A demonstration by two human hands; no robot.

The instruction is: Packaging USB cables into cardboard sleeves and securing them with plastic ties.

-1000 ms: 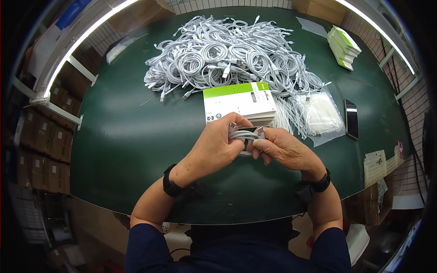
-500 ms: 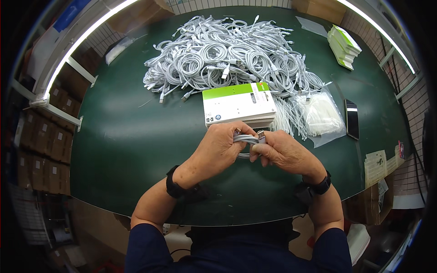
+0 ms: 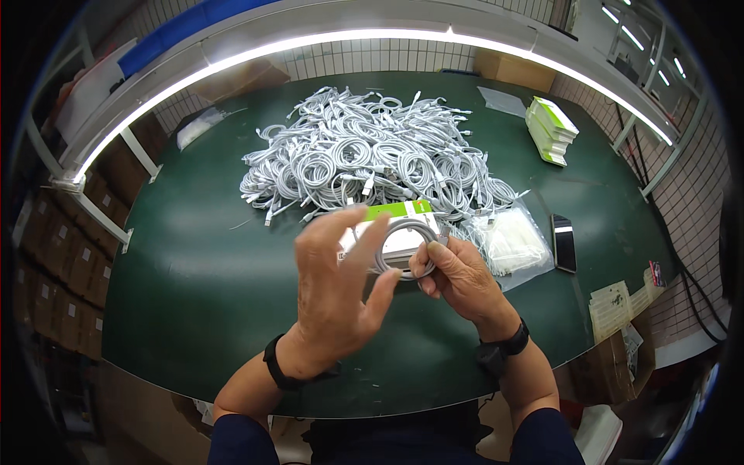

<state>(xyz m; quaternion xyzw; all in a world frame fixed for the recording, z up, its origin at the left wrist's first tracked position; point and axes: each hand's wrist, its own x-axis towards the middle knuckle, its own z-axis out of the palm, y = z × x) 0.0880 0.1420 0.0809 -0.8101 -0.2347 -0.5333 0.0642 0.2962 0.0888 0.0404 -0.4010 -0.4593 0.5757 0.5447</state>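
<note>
My right hand (image 3: 459, 280) pinches a coiled grey-white cable (image 3: 381, 256), its connector showing above the thumb. My left hand (image 3: 335, 283) is raised just left of the coil, fingers and thumb spread and slightly blurred, with nothing seen in it. Behind both hands lies a stack of white-and-green cards (image 3: 397, 209), partly hidden by the left fingers and the coil. Beyond the stack spreads a large heap of similar coiled cables (image 3: 364, 151). Beside the right hand, a clear bag of white cable ties (image 3: 511, 244) lies with loose ties next to it.
A black phone (image 3: 563, 244) lies right of the bag. Further back at the right stands another stack of green-and-white cards (image 3: 552, 128). A cardboard box (image 3: 620, 364) is by the table's right front edge. A lit tube lamp (image 3: 325, 37) spans the far side.
My left hand has let go of the cable coil, opened and moved up and left. The right hand keeps hold of the coil. The whole view has shifted, showing more of the far side.
</note>
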